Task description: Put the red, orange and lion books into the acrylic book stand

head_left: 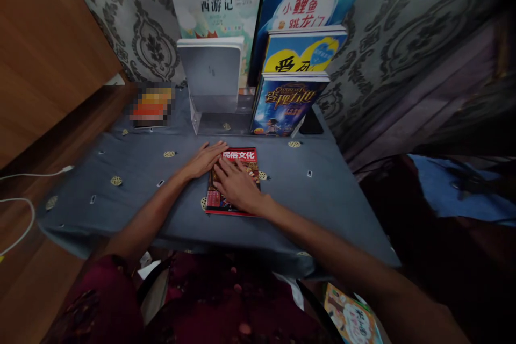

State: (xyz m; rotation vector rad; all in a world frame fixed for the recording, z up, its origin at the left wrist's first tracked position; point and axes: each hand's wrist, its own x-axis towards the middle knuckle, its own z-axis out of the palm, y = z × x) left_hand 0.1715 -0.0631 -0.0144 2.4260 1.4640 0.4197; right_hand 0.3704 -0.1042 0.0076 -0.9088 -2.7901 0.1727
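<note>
A small book (237, 204) with a red and dark cover and white Chinese lettering lies closed on the cloth-covered table (322, 199). My left hand (207, 159) rests at its upper left corner, fingers stretched out and fingertips on the cover. Across the middle of the cover lies my right hand (239, 185), flat with its fingers extended. Neither hand grips the book. Part of the cover picture is hidden under my right hand.
Behind the book, a clear acrylic stand (221, 123) holds a grey book (212, 72). Several upright books, including a blue one (286, 105), stand beside it. A blurred book (152, 107) lies far left; a dark flat object (312, 122) lies right. White cables (24, 201) hang left.
</note>
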